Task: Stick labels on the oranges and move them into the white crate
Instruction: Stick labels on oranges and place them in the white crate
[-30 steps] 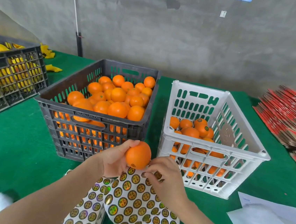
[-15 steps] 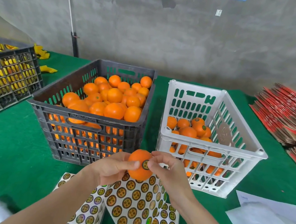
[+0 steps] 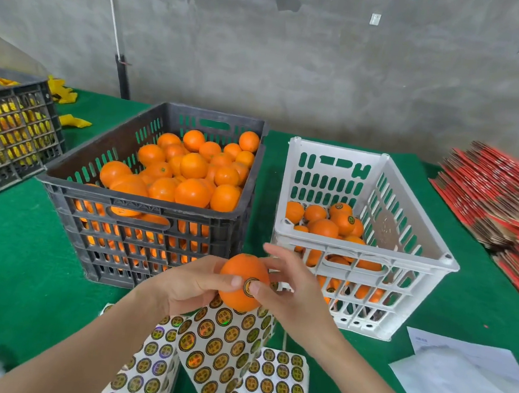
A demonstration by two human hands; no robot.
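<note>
Just before the white crate (image 3: 364,255), left hand (image 3: 191,285) cups the orange (image 3: 237,274); right hand (image 3: 296,293) pinches it, thumb pressing the label (image 3: 247,283). Probably firm, light, slick: grip its sides.

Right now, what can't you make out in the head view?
Head view only.
Label on the held orange: partly under the right hand's thumb, print unreadable.
Black crate's lower oranges: hidden by the top layer and crate wall.
Sticker sheets: cut off by the bottom edge, crossed by forearms.
</note>
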